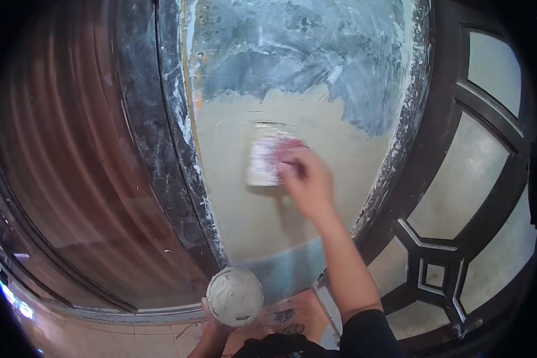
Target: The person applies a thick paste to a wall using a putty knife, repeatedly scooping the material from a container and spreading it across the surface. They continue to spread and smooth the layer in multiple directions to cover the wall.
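My right hand (311, 182) is closed on a flat, wide putty scraper (265, 156), reddish near my fingers and smeared with white. Slightly blurred, the scraper lies against or very close to the wall panel (268, 224), over the beige putty layer that covers its middle. Above that layer the panel shows bare blue-grey with whitish streaks. Low in the view, my left hand (213, 322) is wrapped round the side of a round tub (235, 296) filled with off-white putty. Most of that hand's fingers are hidden behind the tub.
Dark wooden frames (161, 119) spattered with white border the panel. On the left, brown curtain folds (71, 149) show behind glass. A dark lattice door with pale panes (459, 173) stands to the right. Below is a tiled floor (113, 337) with dark marks.
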Motion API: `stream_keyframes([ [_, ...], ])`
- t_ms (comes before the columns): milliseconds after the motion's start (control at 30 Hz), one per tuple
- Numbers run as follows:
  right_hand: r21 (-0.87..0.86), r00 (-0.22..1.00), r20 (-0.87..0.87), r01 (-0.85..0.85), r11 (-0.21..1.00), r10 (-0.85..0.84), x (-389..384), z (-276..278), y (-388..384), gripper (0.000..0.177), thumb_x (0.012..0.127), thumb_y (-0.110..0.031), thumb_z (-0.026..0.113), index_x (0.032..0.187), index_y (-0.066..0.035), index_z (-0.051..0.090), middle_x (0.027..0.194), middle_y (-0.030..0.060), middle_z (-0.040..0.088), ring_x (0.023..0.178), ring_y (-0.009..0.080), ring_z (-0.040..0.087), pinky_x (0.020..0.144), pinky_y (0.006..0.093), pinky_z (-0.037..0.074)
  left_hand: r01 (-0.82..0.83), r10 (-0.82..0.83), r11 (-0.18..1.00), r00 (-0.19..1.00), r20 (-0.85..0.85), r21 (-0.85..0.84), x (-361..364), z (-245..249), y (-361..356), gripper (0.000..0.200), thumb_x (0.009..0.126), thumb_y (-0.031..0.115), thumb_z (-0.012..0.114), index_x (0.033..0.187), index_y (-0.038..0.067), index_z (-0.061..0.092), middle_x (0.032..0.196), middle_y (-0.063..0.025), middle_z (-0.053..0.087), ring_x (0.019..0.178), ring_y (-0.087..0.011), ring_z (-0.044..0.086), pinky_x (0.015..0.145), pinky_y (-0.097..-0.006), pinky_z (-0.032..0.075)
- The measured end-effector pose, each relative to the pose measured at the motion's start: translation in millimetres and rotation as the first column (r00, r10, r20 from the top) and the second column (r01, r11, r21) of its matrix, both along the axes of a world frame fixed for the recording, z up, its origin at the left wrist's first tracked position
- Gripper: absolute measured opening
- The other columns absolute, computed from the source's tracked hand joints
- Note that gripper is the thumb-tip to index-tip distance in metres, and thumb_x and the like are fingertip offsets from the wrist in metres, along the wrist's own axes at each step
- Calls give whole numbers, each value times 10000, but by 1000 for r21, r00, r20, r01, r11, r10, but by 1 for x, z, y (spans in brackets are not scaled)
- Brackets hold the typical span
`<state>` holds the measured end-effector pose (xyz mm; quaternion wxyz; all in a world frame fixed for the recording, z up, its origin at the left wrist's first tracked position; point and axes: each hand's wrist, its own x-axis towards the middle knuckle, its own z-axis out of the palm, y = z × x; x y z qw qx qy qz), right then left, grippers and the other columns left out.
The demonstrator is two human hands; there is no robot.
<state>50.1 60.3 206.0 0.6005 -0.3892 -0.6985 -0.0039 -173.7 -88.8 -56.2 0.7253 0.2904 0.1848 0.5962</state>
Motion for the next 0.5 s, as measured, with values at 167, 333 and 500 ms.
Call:
stream_keyframes([
  [167, -50, 980, 104, 178, 983, -173, -16, 23, 11, 130, 838, -222, 630, 928, -133, 602, 891, 91, 609, 797, 319, 608, 717, 404, 483, 67, -66, 993, 998, -21, 94, 16, 23, -4, 1026, 720, 856, 340, 1483, 180, 232, 1498, -141, 291, 1328, -375, 357, 1054, -579, 346],
  [333, -147, 909, -259, 298, 943, -327, 112, -60, 32, 118, 814, -104, 677, 869, -46, 590, 947, 90, 661, 832, 189, 610, 755, 315, 471, -21, 23, 999, 998, 58, -29, -7, -60, -18, 1025, 719, 856, 343, 1488, 189, 223, 1498, -143, 290, 1331, -372, 353, 1057, -583, 339],
  [500, -111, 888, -428, 131, 985, -167, 109, -76, 16, 115, 829, -93, 669, 850, -37, 571, 866, 66, 618, 806, 138, 569, 752, 274, 471, -63, 74, 993, 991, 109, -99, -9, -55, -27, 997, 739, 849, 296, 1488, 195, 225, 1495, -148, 294, 1332, -371, 353, 1059, -586, 333],
])
